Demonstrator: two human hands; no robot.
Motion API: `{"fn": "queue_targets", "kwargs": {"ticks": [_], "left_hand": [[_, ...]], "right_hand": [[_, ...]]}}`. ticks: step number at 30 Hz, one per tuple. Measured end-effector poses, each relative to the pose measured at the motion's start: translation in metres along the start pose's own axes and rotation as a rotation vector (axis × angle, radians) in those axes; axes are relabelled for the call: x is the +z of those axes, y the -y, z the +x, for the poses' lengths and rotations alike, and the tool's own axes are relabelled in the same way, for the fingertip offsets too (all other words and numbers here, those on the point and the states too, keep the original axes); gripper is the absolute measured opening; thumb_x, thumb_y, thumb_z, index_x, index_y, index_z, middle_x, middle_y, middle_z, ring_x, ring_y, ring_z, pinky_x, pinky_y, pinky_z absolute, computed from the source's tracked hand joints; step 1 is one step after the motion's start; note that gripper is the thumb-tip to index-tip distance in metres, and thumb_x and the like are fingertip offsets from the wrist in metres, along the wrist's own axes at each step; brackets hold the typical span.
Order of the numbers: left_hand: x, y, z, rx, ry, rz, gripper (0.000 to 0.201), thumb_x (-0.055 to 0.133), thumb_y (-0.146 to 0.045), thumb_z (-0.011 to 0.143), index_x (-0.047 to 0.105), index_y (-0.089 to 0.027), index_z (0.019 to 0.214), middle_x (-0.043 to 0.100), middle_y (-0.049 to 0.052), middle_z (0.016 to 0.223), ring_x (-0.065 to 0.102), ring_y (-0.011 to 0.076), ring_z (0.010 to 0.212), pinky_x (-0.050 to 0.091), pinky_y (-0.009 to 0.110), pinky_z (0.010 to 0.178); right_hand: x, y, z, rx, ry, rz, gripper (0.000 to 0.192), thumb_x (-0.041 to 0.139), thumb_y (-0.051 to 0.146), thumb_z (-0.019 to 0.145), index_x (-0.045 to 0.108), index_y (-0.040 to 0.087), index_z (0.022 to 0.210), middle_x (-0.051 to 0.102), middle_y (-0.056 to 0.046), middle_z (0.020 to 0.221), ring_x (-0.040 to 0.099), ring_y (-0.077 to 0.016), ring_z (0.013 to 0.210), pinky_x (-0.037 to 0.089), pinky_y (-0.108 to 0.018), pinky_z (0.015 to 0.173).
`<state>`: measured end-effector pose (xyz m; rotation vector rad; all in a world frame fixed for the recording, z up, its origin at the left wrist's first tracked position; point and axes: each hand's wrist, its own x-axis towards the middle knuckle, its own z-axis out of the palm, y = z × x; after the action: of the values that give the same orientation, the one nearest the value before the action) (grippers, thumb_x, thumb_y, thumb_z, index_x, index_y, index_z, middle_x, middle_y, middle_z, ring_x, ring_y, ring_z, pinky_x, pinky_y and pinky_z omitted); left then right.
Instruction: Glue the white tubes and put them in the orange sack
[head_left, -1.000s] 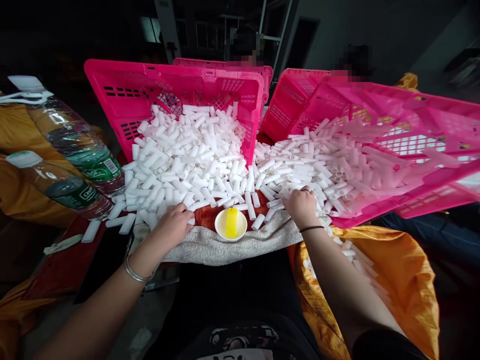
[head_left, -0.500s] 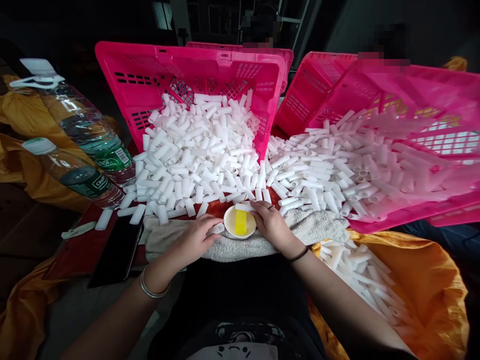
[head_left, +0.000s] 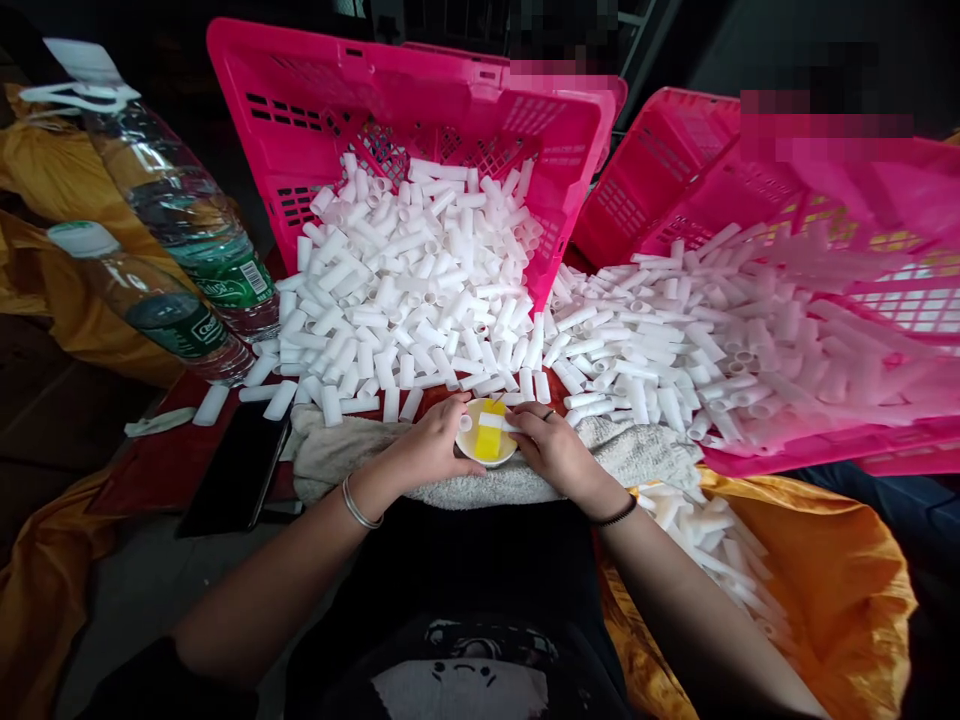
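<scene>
Two hands meet over one small round white dish (head_left: 486, 455) that sits on a nubbly grey towel (head_left: 622, 455) at the near middle. The left hand (head_left: 429, 452) curls against the dish's left rim, fingers together; what they grip is hidden. The right hand (head_left: 551, 448) pinches one short white tube (head_left: 495, 422) between thumb and fingers, holding it across the dish above a single yellow block (head_left: 490, 443). Behind them stand three pink plastic crates with latticed walls: the left crate (head_left: 390, 90) and the right crate (head_left: 862, 250) each spill a heap of smooth white tubes (head_left: 420, 280), too many to count; the third is behind. Two clear water bottles (head_left: 187, 230) lie far left, one flat black phone (head_left: 236, 475) near left, and one orange bag (head_left: 825, 580) at near right holds more tubes.
</scene>
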<state>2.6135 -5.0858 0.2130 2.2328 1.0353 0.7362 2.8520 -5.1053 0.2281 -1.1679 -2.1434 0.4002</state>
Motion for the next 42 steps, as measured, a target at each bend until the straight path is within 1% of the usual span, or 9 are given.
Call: {"fn": "queue_targets", "kwargs": {"ticks": [2,7,12,17,22,27,34,39,42], "left_hand": [[0.002,0.001,0.004,-0.052,0.018,-0.003,0.098,0.094,-0.038,0.056,0.039,-0.02,0.135,0.048,0.021,0.144,0.049,0.0381,0.134,0.046,0.055,0.108],[0.003,0.001,0.003,-0.058,-0.002,-0.075,0.095,0.094,-0.036,0.056,0.043,-0.019,0.134,0.054,0.018,0.138,0.055,0.0359,0.127,0.048,0.053,0.106],[0.002,0.002,0.002,-0.054,-0.019,-0.105,0.094,0.095,-0.037,0.054,0.044,-0.02,0.132,0.057,0.017,0.133,0.056,0.0353,0.124,0.049,0.052,0.103],[0.003,0.002,0.001,-0.049,-0.022,-0.11,0.094,0.094,-0.037,0.055,0.044,-0.018,0.132,0.055,0.019,0.135,0.055,0.0354,0.125,0.048,0.052,0.104],[0.003,0.002,0.0,-0.048,-0.037,-0.129,0.091,0.093,-0.038,0.056,0.046,-0.02,0.131,0.057,0.016,0.132,0.056,0.0338,0.124,0.048,0.05,0.103],[0.001,0.0,0.001,-0.064,-0.028,-0.105,0.091,0.093,-0.037,0.056,0.045,-0.019,0.131,0.058,0.016,0.13,0.057,0.0333,0.12,0.049,0.049,0.1],[0.0,0.004,0.002,0.003,-0.024,-0.059,0.087,0.092,-0.037,0.056,0.044,-0.019,0.127,0.055,0.017,0.132,0.054,0.0351,0.124,0.049,0.051,0.101],[-0.014,-0.003,0.003,0.135,-0.119,0.041,0.026,0.056,-0.025,0.091,0.046,-0.016,0.112,0.056,0.018,0.124,0.06,0.0273,0.113,0.054,0.045,0.092],[-0.03,-0.019,0.004,0.217,-0.119,0.133,0.017,0.042,-0.02,0.099,0.048,-0.016,0.114,0.065,0.011,0.105,0.065,0.0211,0.092,0.056,0.037,0.079]], "right_hand": [[-0.002,-0.002,-0.002,-0.036,0.011,0.061,0.018,0.054,0.024,0.092,0.068,0.018,0.1,0.069,-0.012,0.106,0.067,-0.0239,0.1,0.058,-0.042,0.086],[-0.006,0.007,-0.008,0.263,0.067,0.173,0.021,0.054,0.028,0.093,0.065,0.02,0.11,0.072,-0.008,0.097,0.07,-0.02,0.084,0.06,-0.034,0.073],[-0.012,0.022,-0.009,-0.028,0.072,0.082,0.016,0.053,0.023,0.093,0.067,0.019,0.098,0.066,-0.011,0.105,0.066,-0.0224,0.098,0.057,-0.038,0.083],[-0.013,0.025,-0.011,0.259,0.137,0.194,0.02,0.058,0.033,0.092,0.063,0.02,0.107,0.069,-0.007,0.089,0.067,-0.0199,0.077,0.058,-0.034,0.069],[-0.001,0.029,-0.021,0.095,-0.01,0.056,0.016,0.055,0.03,0.093,0.066,0.02,0.099,0.066,-0.012,0.106,0.065,-0.0245,0.098,0.056,-0.041,0.085],[0.008,0.029,-0.03,0.397,-0.049,0.177,0.025,0.059,0.039,0.092,0.064,0.019,0.106,0.07,-0.007,0.084,0.066,-0.0197,0.068,0.058,-0.034,0.062],[0.007,0.022,-0.033,-0.046,-0.129,-0.046,0.011,0.055,0.02,0.092,0.064,0.022,0.098,0.068,-0.01,0.108,0.065,-0.0241,0.101,0.056,-0.044,0.089],[0.001,0.039,-0.017,0.28,-0.3,0.42,0.018,0.062,0.036,0.092,0.057,0.024,0.104,0.068,-0.006,0.097,0.067,-0.018,0.084,0.058,-0.034,0.072],[-0.009,0.053,-0.008,0.344,-0.267,0.56,0.024,0.062,0.042,0.092,0.059,0.023,0.107,0.07,-0.006,0.098,0.066,-0.016,0.08,0.057,-0.031,0.071]]}}
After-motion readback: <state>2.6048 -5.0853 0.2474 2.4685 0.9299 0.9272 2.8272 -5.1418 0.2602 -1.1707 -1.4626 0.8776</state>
